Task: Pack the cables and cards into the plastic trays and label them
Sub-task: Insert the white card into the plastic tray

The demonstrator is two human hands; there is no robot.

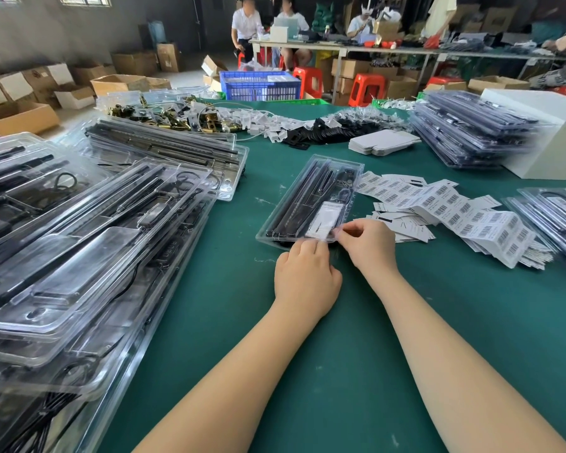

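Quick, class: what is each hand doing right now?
Left hand: fingers curled at the near edge of the clear plastic tray, gripping it.
Right hand: pinching the same near edge.

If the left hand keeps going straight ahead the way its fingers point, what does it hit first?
The left hand points away from the person, its fingers already at the near edge of the clear plastic tray. Going on, it would likely meet that edge first, then the white card inside.
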